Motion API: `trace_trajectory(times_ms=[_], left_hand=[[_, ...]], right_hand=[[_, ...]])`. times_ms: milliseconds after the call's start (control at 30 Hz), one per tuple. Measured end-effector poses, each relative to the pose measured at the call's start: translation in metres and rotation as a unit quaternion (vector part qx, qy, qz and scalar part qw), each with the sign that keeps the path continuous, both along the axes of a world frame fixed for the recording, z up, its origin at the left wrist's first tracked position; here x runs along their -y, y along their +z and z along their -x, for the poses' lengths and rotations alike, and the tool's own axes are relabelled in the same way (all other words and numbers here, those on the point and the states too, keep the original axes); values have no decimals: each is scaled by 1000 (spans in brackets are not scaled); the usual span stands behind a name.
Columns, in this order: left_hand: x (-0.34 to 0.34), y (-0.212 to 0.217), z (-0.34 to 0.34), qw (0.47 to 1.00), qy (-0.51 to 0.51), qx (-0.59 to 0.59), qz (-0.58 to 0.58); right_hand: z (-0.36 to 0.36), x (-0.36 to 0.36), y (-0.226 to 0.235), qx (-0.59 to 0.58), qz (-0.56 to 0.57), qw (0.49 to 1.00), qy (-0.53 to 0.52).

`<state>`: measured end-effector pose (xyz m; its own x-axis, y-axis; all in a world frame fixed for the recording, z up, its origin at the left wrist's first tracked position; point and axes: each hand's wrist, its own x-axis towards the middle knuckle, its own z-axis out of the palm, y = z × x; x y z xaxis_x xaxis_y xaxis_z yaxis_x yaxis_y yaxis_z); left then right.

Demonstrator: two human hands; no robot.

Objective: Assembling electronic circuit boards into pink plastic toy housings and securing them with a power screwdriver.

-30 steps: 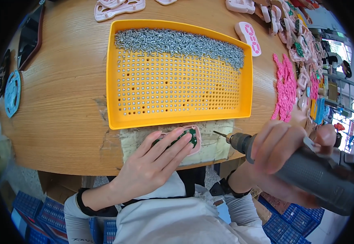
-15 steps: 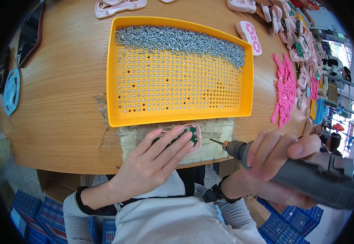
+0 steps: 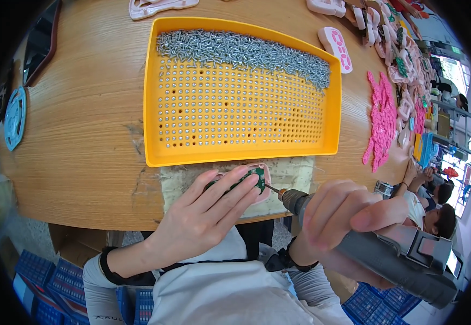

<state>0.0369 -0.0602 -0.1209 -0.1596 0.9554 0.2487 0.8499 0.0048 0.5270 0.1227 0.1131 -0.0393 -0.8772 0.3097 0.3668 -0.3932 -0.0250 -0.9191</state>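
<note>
My left hand (image 3: 208,208) lies over a small pink plastic shell (image 3: 268,172), holding it down on a worn, pale mat (image 3: 295,172). Inside the shell is a green circuit board (image 3: 260,174), partly hidden under my fingers. In my right hand (image 3: 344,216) is a dark grey electric screwdriver (image 3: 392,260), held slanting with fingers wrapped round its body. Its thin bit reaches the right edge of the shell and board; exact contact is too small to tell. Just beyond stands a yellow tray (image 3: 151,108) with silver screws (image 3: 241,51) heaped at its far side and many more seated in its holes.
Pink parts (image 3: 381,122) lie piled on the right of the wooden table (image 3: 84,135), with pale pink shells and boards (image 3: 403,65) behind. A pink-and-white shell (image 3: 335,49) sits by the tray's far right corner. A blue ring-like part (image 3: 15,119) lies left. Other people sit at far right.
My right hand has brought the screwdriver leftward, so its bit now meets the shell's right edge in view. My left hand stays over the shell. The view has shifted slightly.
</note>
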Motion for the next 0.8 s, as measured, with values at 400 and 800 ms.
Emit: trace_trajectory(times_ms=[400, 800], left_hand=[[1, 1, 0, 1000, 1, -6, 10], [1, 0, 0, 1000, 0, -1, 7]], right_hand=[[0, 4, 1, 19, -8, 1000, 2], [0, -1, 2, 28, -8, 999, 31]])
